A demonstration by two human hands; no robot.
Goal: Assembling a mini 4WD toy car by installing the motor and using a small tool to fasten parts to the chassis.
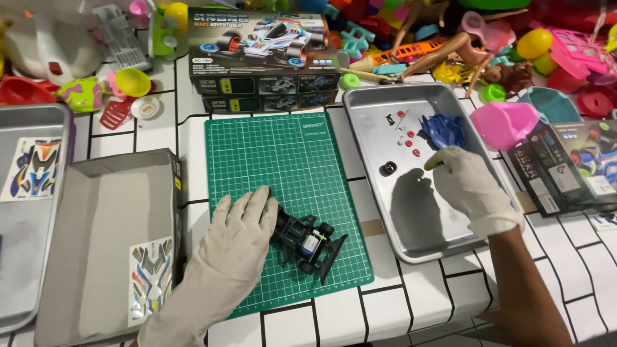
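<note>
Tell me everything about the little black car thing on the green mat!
The toy car chassis is black, plastic-looking, with no body shell on top. A small silvery-blue motor sits in its middle, black wheels show at the sides, and a flat wing-like piece sticks out at the near end. It lies slanted on the green cutting mat, near the mat's front edge. The gloved left hand rests against its left side, steadying it.
</note>
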